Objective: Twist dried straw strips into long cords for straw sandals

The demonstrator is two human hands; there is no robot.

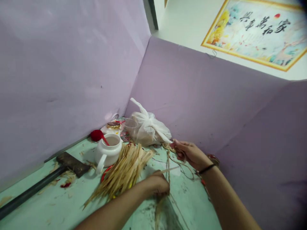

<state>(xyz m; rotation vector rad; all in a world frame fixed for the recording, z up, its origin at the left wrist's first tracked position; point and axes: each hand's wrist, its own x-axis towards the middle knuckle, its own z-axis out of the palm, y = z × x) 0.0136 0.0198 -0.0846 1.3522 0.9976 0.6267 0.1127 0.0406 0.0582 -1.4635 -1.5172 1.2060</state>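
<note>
My left hand (161, 184) is closed low over the green table, around the lower part of a thin twisted straw cord (168, 163). A pale flat straw strip (171, 170) sticks out past its knuckles to the right. Higher up, my right hand (189, 154) is closed in a pinch beside the top of the cord. What its fingertips hold is hidden. Left of my left hand lies a bundle of dry straw strips (129, 166), partly under my forearm. Thin loose strands (188, 171) curl below my right hand.
A white pot (109, 151) with a red-handled tool inside stands behind the straw. To the left lies a hammer (72, 164). A knotted white plastic bag (150, 129) sits in the corner, with a clear cup (130, 124) beside it. Purple walls enclose the table (192, 204).
</note>
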